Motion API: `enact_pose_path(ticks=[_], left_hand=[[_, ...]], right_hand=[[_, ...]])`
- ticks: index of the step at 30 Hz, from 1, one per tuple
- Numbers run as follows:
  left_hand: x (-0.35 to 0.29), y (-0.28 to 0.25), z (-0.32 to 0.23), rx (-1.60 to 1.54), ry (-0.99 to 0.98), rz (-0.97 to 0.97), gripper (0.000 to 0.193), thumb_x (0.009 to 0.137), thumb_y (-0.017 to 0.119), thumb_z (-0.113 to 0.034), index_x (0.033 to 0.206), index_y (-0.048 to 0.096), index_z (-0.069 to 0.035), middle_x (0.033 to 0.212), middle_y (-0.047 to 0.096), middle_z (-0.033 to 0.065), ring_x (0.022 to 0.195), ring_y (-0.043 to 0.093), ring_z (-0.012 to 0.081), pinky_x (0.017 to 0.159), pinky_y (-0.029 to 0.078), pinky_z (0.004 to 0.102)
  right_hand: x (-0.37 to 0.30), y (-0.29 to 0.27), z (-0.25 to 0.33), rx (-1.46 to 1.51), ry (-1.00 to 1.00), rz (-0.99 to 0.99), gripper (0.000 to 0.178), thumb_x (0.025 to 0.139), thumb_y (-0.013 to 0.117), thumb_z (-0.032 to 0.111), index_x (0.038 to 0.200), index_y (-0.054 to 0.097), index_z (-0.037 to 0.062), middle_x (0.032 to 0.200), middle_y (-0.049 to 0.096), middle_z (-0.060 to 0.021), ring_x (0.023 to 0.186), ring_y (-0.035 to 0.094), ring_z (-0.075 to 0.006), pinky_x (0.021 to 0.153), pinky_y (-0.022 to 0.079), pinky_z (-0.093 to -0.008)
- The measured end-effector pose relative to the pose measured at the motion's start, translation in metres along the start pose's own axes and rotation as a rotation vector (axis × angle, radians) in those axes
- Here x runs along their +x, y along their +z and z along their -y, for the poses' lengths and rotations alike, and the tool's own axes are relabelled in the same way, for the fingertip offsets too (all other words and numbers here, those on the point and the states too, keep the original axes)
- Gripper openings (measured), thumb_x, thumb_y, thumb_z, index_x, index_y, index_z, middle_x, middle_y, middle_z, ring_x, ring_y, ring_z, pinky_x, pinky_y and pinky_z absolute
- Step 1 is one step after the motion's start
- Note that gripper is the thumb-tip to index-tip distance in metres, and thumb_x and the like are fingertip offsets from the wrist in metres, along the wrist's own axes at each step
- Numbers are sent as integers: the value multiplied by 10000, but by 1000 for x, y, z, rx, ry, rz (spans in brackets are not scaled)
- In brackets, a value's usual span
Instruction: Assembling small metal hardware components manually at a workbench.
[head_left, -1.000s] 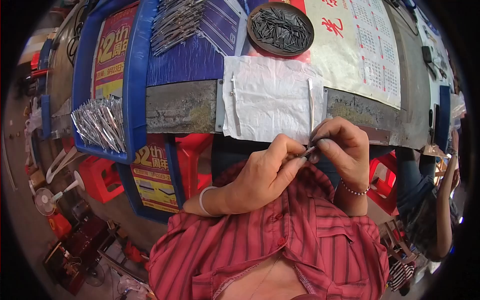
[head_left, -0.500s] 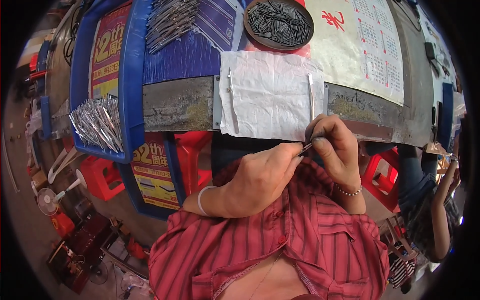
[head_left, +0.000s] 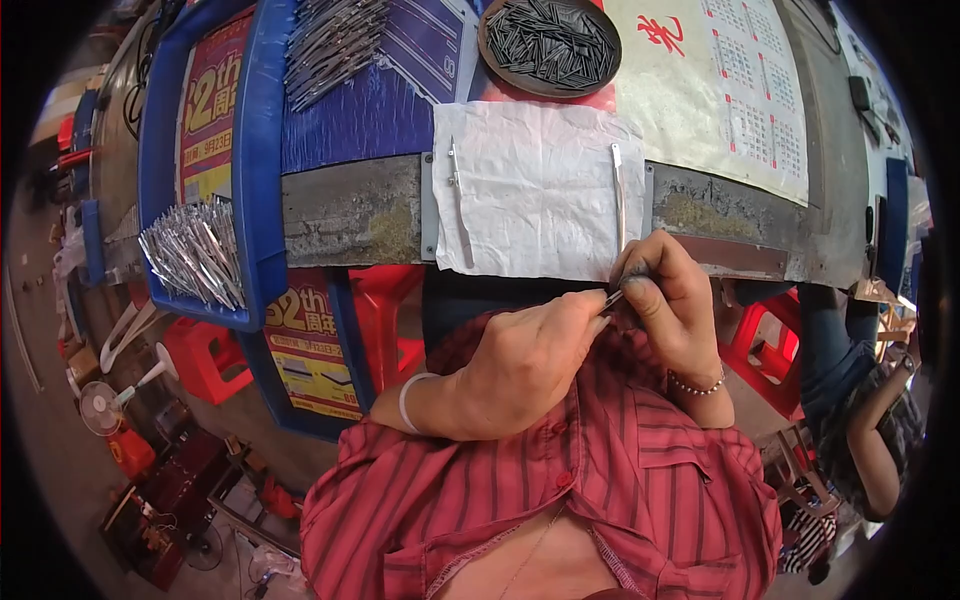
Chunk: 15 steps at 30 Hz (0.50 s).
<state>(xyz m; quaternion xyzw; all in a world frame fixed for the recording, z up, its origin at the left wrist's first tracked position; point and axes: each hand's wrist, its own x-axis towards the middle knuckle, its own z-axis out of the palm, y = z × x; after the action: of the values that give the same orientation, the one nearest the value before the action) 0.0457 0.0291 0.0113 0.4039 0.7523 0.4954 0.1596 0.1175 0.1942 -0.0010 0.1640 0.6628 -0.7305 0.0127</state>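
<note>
My left hand [head_left: 520,355] and my right hand [head_left: 672,300] meet at the table's front edge. The fingertips of both pinch a small, thin dark metal piece [head_left: 613,297], mostly covered by the fingers. From behind my right hand a slim silver metal strip [head_left: 618,190] with a hole at its far end reaches up over a white cloth [head_left: 535,190]. Whether that strip is held or just lies on the cloth, I cannot tell. Along the cloth's left side lies another slim pointed metal piece [head_left: 458,205].
A round bowl [head_left: 487,58] of small dark metal pieces stands beyond the cloth. Slim silver strips [head_left: 195,250] fill the near end of a blue tray [head_left: 262,200] at left; more strips [head_left: 335,45] lie on a blue sheet. Red stools [head_left: 205,360] stand below. Another person's arm [head_left: 875,440] shows at right.
Both hands keep their pinch close together, with only slight finger movement. The whole view has shifted a little, and the person at right has moved an arm.
</note>
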Motion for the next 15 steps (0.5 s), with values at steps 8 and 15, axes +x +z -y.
enact_pose_path(ticks=[8,15], left_hand=[[1,-1,-3,61,2,7,222,796,656,-8,996,561,7,731,613,127,606,629,257,524,480,326],[10,-6,-8,177,8,0,203,789,664,-9,963,560,8,716,608,127,593,624,255,511,478,324]], right_hand=[[-1,0,-2,149,46,19,129,908,543,84,822,486,7,719,527,-16,570,453,-56,522,377,-202],[3,2,-10,192,-63,-73,106,917,541,87,853,513,7,764,531,-2,642,448,-34,565,372,-185]])
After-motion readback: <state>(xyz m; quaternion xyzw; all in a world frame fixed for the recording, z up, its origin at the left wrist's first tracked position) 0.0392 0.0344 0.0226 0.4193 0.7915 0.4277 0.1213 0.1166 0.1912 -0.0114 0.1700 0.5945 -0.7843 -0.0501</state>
